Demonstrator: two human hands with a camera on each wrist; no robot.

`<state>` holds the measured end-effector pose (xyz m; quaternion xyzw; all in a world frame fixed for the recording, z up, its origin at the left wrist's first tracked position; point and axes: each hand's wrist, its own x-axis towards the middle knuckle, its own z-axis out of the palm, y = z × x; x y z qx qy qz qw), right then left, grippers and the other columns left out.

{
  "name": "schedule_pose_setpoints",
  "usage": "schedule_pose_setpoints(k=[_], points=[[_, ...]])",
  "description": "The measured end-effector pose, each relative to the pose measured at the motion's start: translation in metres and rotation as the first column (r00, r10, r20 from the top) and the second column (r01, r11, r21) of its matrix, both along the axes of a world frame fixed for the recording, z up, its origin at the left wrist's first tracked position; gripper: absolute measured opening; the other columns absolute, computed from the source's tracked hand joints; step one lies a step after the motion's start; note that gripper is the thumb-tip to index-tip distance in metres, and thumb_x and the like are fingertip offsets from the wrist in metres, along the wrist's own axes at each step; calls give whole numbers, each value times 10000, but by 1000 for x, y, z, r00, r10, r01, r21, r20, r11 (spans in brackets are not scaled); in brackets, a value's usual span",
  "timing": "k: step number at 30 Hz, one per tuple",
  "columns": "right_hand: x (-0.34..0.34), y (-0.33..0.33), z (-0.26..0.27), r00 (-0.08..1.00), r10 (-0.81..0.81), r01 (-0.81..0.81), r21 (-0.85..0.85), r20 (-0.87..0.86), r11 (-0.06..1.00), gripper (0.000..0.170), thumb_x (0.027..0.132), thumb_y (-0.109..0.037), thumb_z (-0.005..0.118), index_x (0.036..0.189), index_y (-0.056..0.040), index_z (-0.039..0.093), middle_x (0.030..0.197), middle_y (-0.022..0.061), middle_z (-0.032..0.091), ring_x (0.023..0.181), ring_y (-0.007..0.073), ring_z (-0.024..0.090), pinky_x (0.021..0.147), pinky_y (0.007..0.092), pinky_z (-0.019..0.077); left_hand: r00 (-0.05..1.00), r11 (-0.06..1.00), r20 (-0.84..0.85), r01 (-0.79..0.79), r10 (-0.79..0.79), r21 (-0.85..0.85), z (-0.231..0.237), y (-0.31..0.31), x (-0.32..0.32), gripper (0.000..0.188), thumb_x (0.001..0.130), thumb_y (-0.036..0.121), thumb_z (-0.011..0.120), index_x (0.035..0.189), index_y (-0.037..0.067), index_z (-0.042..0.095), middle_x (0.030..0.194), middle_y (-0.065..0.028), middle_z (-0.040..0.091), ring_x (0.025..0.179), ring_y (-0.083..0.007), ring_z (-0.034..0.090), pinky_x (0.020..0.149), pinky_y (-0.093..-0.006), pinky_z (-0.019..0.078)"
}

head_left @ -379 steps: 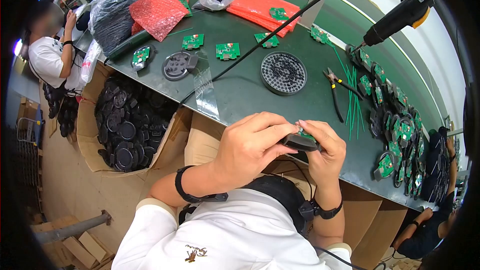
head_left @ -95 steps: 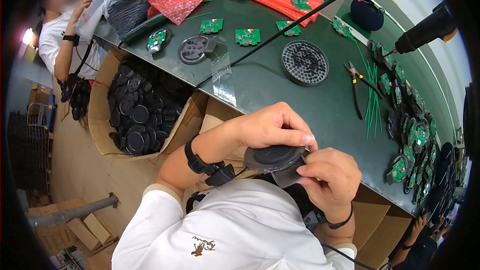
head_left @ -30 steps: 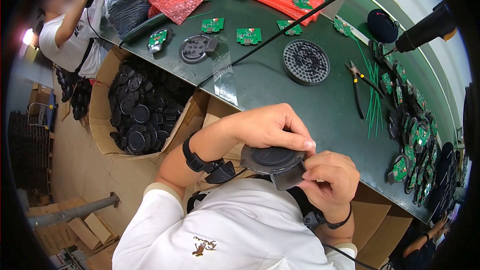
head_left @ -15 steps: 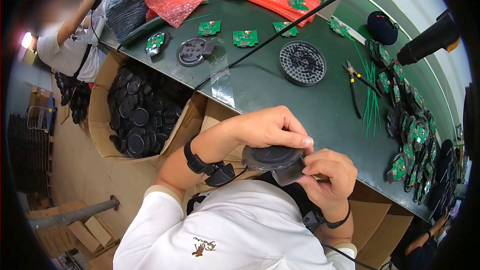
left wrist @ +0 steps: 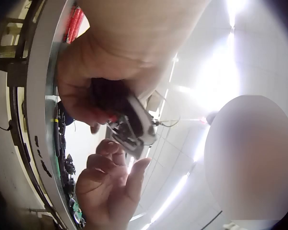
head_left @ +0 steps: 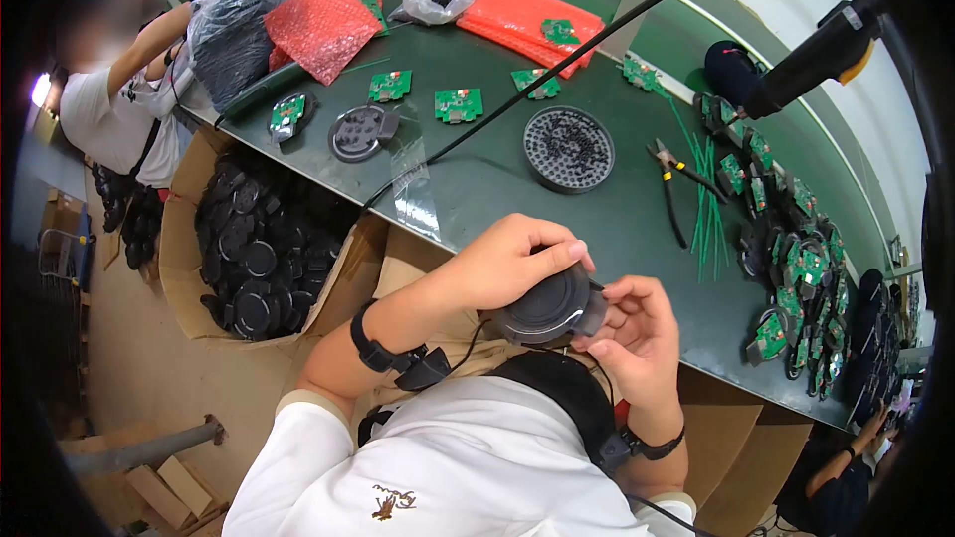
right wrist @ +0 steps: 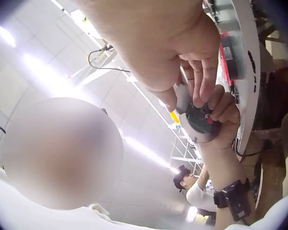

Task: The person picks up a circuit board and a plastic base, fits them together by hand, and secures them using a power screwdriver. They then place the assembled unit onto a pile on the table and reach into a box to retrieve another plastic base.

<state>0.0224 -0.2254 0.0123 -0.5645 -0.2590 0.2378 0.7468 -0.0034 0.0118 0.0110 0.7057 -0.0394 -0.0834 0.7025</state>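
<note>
My left hand grips a round black plastic housing by its far edge, thumb over the top. The housing is held above my lap, in front of the bench edge, with its smooth round face up. A flat tab sticks out on its right side. My right hand is beside this tab, palm turned up, fingers loosely bent and thumb apart from them. In the left wrist view, the housing's underside shows metallic parts, and a gap separates it from the right thumb.
On the green bench stand a round dish of small black pieces, cutters and green sticks. Circuit boards lie behind. Board-fitted housings pile up right, below a hanging power screwdriver. A carton holds black housings.
The right hand, earlier pinching the housing's tab, has loosened and turned palm up. The housing has turned in the left hand. Much earlier, both hands held a housing with a green board showing.
</note>
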Motion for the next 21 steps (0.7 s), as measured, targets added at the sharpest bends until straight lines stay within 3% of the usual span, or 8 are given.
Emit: schedule_pose_setpoints(k=[1,3,6,10,13,15,17,21], points=[[3,-3,-2,977,53,-40,67,-208,997,531,898,95,783,1334,1,493,1163,134,662,995,180,732,822,307,645,994,991,63,-97,91,93,1,-3,1,342,1123,276,589,1122,7,800,928,-32,768,890,-80,672,834,-278,546],[8,-9,-12,980,29,-22,38,-197,999,525,936,80,750,1365,-5,459,1174,136,660,1015,186,727,812,313,656,995,985,57,-87,79,149,4,-8,4,325,1130,253,569,1195,5,768,994,-55,772,935,-100,685,866,-295,552],[10,-13,-16,958,-155,144,-63,-243,988,493,993,19,718,1408,2,452,1174,146,687,937,170,727,764,307,650,995,993,95,7,-18,118,-3,-17,11,335,1139,229,533,1315,1,703,1139,-75,758,1033,-131,687,920,-317,555],[19,-40,-14,930,-186,183,-41,-318,982,489,1018,-30,709,1450,27,488,1151,138,715,913,165,730,752,295,645,979,998,203,11,-24,66,-1,-25,16,320,1131,198,542,1338,8,695,1115,-71,754,999,-127,690,910,-308,560],[27,-75,-20,917,-334,336,-26,-218,941,446,1027,-52,705,1437,45,557,1126,121,735,897,161,730,760,298,643,978,975,136,-175,157,137,-13,-14,18,325,1104,107,574,1410,45,663,1068,-71,736,954,-114,685,873,-283,570],[30,-107,-18,862,-487,495,31,-139,868,362,1022,-42,707,1364,46,626,1109,102,742,889,158,730,771,304,642,932,920,308,-279,190,276,-21,-6,16,278,1068,65,606,1321,7,705,1023,-71,727,891,-125,698,791,-288,583],[31,-134,-12,777,-622,628,45,-94,777,354,1014,-31,712,1352,44,635,1114,90,739,886,151,726,772,302,636,915,881,357,-317,186,352,-26,-1,13,211,1015,2,619,1179,-31,748,929,-86,697,803,-153,711,744,-289,579],[37,-199,-10,466,-870,876,55,158,479,294,999,-28,737,1279,24,667,1086,55,736,849,126,699,749,292,621,851,842,505,-371,140,392,-22,-12,9,156,934,-51,656,1047,-26,762,855,-110,674,732,-199,673,674,-314,514]])
